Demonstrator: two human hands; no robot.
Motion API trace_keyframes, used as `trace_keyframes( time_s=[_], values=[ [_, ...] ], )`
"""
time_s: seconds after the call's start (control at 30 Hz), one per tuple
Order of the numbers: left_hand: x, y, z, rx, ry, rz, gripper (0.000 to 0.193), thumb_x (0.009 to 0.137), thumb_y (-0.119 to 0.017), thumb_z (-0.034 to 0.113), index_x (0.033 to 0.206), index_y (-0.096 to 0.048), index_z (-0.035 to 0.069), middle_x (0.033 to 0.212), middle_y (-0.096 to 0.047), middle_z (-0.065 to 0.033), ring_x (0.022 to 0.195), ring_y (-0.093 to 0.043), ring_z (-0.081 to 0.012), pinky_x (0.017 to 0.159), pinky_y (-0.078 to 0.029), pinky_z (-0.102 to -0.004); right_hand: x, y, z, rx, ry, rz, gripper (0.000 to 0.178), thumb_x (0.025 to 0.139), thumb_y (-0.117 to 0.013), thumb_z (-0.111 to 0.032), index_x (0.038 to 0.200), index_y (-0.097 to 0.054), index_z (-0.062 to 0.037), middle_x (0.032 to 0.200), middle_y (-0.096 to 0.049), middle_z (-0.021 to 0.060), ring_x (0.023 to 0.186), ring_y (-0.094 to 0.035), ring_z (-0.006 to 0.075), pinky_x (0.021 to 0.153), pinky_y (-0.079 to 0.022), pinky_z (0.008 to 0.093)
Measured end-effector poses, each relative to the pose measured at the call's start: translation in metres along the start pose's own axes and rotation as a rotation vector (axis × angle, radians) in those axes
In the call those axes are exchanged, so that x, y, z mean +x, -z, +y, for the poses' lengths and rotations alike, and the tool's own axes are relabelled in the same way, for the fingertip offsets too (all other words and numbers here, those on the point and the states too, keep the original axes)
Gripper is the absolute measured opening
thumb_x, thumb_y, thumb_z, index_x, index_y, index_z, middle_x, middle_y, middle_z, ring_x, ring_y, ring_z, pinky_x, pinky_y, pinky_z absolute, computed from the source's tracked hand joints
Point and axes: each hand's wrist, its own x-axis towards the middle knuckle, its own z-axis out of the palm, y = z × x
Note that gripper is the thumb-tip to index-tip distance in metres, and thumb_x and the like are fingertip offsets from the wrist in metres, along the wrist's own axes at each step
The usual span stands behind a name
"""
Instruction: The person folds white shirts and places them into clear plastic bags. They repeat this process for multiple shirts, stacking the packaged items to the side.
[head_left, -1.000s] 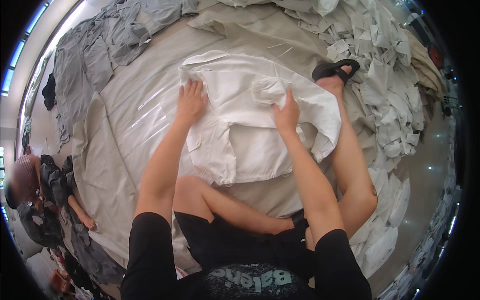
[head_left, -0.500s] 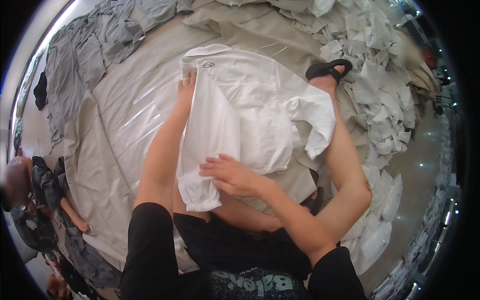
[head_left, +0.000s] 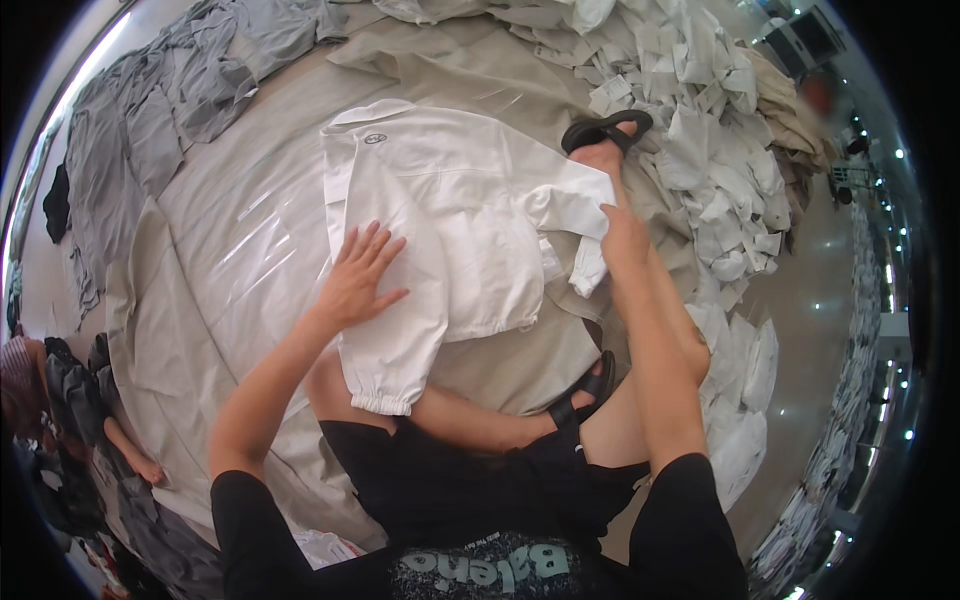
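A white jacket (head_left: 480, 215) lies spread in front of me, collar away from me, with a small dark round emblem near the collar. One sleeve (head_left: 395, 345) is folded down along its left side, its gathered cuff reaching my leg. My left hand (head_left: 362, 278) rests flat on that sleeve, fingers spread. At the other side, the right sleeve (head_left: 572, 203) bends outward, with its cuff hanging toward me. My right hand (head_left: 624, 238) is closed on this sleeve's outer edge beside my shin; some of its fingers are hidden.
Beneath the jacket lies a beige cloth (head_left: 230, 225), partly covered by clear plastic. Grey garments (head_left: 130, 130) are heaped at far left, and white packets (head_left: 690, 130) at far right. My sandaled foot (head_left: 605, 130) lies beyond the right sleeve. Another person's arm (head_left: 130, 448) shows at left.
My left hand has moved from near the collar down onto the folded sleeve. My right hand has left that sleeve's lower part and taken hold of the right sleeve. The view has shifted slightly.
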Motion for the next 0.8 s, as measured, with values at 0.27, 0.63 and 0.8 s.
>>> trace_keyframes(
  time_s=[0.27,0.63,0.8],
  values=[
    [0.006,-0.02,0.0,-0.433,0.319,-0.175,0.077,0.105,-0.055,0.062,0.161,-0.046,0.01,0.162,-0.05,-0.0201,0.155,-0.04,-0.0368,0.131,-0.026,-0.0501,-0.051,0.105,-0.203,1.481,0.095,0.027,0.052,0.089,-0.07,0.002,0.141,-0.066,0.0035,0.114,-0.076,0.0089,0.094,-0.071,0.0131,0.081,-0.058,0.0282],
    [-0.074,0.059,-0.029,-1.458,0.949,-0.047,0.082,0.1,-0.072,0.05,0.16,-0.045,0.001,0.148,-0.063,-0.0168,0.134,-0.063,-0.0288,0.113,-0.051,-0.0439,-0.147,-0.032,-0.186,0.53,0.249,0.177,0.049,0.092,-0.075,-0.024,0.137,-0.068,-0.0051,0.14,-0.061,0.0172,0.121,-0.065,0.0369,0.103,-0.053,0.046],
    [-0.071,0.087,-0.01,-1.684,0.69,0.211,0.06,0.102,-0.073,0.023,0.153,-0.051,0.0,0.139,-0.068,-0.0128,0.125,-0.068,-0.0235,0.105,-0.056,-0.0381,-0.152,-0.036,-0.205,0.76,0.296,0.081,0.047,0.094,-0.069,-0.019,0.139,-0.066,-0.0046,0.126,-0.061,0.0184,0.101,-0.07,0.0383,0.087,-0.058,0.0488]
  ],
)
